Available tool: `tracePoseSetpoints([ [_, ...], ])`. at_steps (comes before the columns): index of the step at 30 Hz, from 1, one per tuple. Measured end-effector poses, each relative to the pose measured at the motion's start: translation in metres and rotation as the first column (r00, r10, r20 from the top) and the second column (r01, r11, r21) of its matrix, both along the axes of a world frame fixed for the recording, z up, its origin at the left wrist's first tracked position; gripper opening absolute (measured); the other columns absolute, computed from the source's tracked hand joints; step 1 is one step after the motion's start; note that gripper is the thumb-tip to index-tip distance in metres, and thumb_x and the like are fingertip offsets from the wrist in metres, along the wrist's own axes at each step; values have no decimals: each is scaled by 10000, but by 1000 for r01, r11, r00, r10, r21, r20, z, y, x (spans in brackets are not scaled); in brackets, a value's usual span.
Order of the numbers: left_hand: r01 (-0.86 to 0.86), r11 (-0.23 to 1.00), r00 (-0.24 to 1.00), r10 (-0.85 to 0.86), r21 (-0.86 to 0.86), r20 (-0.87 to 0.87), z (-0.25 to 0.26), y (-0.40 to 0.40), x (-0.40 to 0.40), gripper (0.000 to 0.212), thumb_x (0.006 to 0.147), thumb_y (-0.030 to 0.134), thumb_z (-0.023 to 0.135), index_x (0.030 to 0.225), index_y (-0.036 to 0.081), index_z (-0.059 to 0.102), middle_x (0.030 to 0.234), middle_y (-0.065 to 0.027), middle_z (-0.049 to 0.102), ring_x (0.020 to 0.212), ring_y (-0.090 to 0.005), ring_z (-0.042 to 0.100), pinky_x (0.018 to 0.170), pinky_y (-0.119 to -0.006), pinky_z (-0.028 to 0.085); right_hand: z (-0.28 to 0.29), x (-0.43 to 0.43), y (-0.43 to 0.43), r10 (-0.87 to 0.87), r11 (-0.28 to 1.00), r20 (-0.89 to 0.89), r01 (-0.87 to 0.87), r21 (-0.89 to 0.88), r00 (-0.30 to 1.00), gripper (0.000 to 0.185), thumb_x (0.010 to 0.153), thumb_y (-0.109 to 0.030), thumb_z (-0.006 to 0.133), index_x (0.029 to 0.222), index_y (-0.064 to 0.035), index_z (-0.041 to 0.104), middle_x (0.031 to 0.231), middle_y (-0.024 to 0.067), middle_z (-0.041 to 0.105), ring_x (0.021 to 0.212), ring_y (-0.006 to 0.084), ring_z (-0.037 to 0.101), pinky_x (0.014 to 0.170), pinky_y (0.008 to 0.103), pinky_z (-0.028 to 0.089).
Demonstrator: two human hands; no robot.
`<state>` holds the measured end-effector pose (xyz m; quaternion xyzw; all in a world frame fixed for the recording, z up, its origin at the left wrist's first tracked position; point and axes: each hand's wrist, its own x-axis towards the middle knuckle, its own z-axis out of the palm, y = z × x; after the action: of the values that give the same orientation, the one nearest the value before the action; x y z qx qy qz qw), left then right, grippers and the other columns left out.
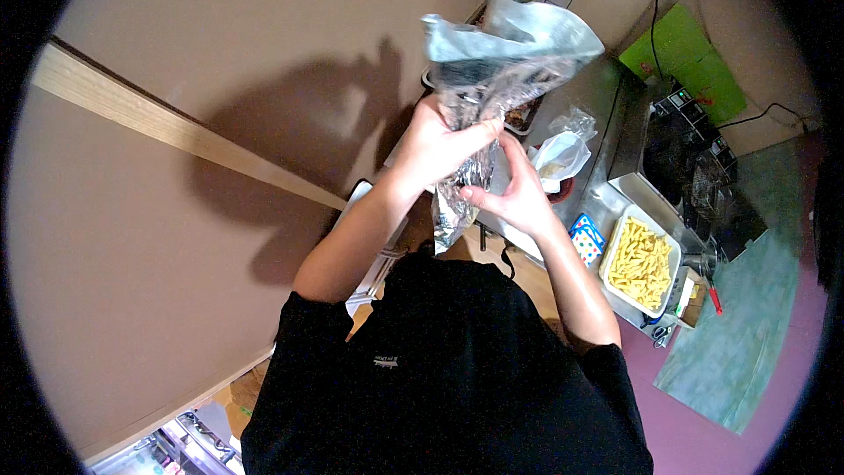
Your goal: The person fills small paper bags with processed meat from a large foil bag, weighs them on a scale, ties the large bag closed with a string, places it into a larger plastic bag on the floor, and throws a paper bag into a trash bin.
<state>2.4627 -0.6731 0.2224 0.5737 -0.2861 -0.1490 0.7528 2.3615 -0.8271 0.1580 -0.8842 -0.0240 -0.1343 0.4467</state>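
A clear plastic bag [521, 46] stands on end before my chest, its wide mouth flared at the top and its lower part bunched narrow. My left hand [448, 145] is closed round its middle, thumb across the front. Lower down, my right hand [517, 194] has the bag between its thumb and fingers. Crinkled folds and reflections make it hard to tell what is inside. Partly hidden behind the bag is a dark tray [521, 124] with brownish contents.
Right of me, a metal counter [597, 194] bears a white tray [649, 311] of cut fries [639, 264], a blue spotted packet [587, 239], scissors [661, 335] and a white plastic bag [560, 157] in a reddish bowl. Beyond stands a deep fryer [686, 152]. A brown wall [145, 224] rises close left.
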Motion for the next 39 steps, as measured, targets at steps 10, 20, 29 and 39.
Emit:
tracePoseSetpoints([
  [10, 42, 926, 989, -93, 375, 118, -62, -44, -75, 298, 828, 65, 703, 1099, -23, 617, 927, -175, 711, 839, -271, 706, 775, -394, 560, -87, -57, 6, -210, 874, -281, 309, 376, 936, 459, 891, -143, 700, 1282, 56, 566, 1236, 152, 639, 1155, 225, 603, 1031, 373, 476],
  [20, 271, 890, 874, -387, 367, 294, -84, -70, -145, 884, 725, 241, 852, 1432, -46, 407, 1308, -268, 563, 1297, -373, 515, 1096, -450, 418, -112, -158, -19, -432, 464, -327, 518, 718, 840, 336, 944, -77, 587, 1253, 55, 591, 1188, 134, 655, 1138, 232, 612, 1023, 373, 479],
  [29, -55, 605, 978, -126, 795, 164, -295, -17, -11, 391, 866, 93, 726, 1242, 34, 640, 1144, -169, 720, 1057, -304, 698, 966, -376, 540, -110, -228, -61, -607, 548, -224, 606, 576, 762, 88, 912, -36, 546, 961, 6, 605, 1105, 183, 684, 1087, 266, 613, 1046, 411, 428],
  [39, -411, 446, 856, -113, 795, 505, -402, -32, 152, 251, 852, 84, 652, 1099, 50, 675, 1011, -216, 705, 991, -401, 666, 901, -469, 544, -87, -240, -75, -898, 247, -173, 790, 561, 404, 316, 863, -95, 488, 1088, 78, 628, 1219, 274, 644, 1194, 367, 602, 1053, 512, 469],
])
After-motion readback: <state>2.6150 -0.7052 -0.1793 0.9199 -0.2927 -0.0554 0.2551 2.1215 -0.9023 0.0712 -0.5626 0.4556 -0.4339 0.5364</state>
